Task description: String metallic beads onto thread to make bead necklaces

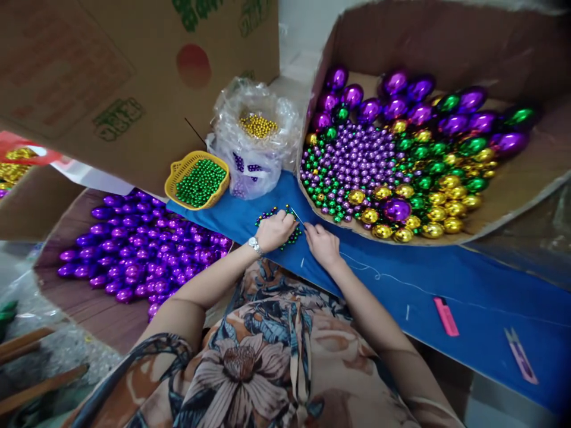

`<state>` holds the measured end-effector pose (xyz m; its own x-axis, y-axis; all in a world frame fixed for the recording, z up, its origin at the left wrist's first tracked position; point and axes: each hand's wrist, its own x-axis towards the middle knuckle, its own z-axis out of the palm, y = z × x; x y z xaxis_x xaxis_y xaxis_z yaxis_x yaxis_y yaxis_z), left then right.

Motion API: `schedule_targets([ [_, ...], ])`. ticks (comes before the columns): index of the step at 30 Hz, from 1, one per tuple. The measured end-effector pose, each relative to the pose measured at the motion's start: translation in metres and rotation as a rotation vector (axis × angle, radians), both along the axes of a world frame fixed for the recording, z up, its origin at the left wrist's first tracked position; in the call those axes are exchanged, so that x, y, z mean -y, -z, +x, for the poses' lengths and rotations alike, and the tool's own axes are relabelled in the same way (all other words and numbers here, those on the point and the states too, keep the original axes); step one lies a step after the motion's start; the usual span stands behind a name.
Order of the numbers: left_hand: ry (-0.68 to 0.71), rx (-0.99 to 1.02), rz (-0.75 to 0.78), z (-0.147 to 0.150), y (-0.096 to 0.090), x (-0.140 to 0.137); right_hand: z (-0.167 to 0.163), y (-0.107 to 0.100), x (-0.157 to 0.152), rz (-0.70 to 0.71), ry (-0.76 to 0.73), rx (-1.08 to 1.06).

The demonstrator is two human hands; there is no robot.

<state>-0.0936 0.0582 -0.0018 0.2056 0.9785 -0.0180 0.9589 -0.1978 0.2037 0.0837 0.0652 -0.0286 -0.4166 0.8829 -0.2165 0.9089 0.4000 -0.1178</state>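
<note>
My left hand (pixel 276 230), with a watch on its wrist, is closed in a pinch over small green, gold and purple beads (pixel 292 236) on the blue cloth. What lies between its fingertips is too small to tell. Just to its right, my right hand (pixel 322 245) grips a long thin needle (pixel 296 214), which points up and left past the left fingers. A white thread (pixel 379 276) trails from near the right hand across the cloth (pixel 383 255) to the right.
A yellow basket (pixel 168 189) of green beads stands beside plastic bags (pixel 256 178) with gold and purple beads. Cardboard boxes of shiny balls flank the table, one at right (pixel 526 184), one at left (pixel 53 249). A pink lighter (pixel 446 316) and thread snips (pixel 520 356) lie at right.
</note>
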Motion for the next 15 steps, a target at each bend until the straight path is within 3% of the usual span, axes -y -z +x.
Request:
schedule_targets([
  [4, -0.011, -0.008, 0.011, -0.001, 0.017, -0.004, 0.000, 0.000, 0.003, 0.018, 0.006, -0.005],
  [9, -0.010, 0.009, 0.085, -0.006, 0.018, -0.002, 0.001, 0.001, 0.005, 0.025, 0.003, -0.003],
  [15, 0.002, 0.358, 0.115, -0.016, 0.006, 0.004, 0.003, -0.001, 0.004, 0.004, -0.016, -0.002],
])
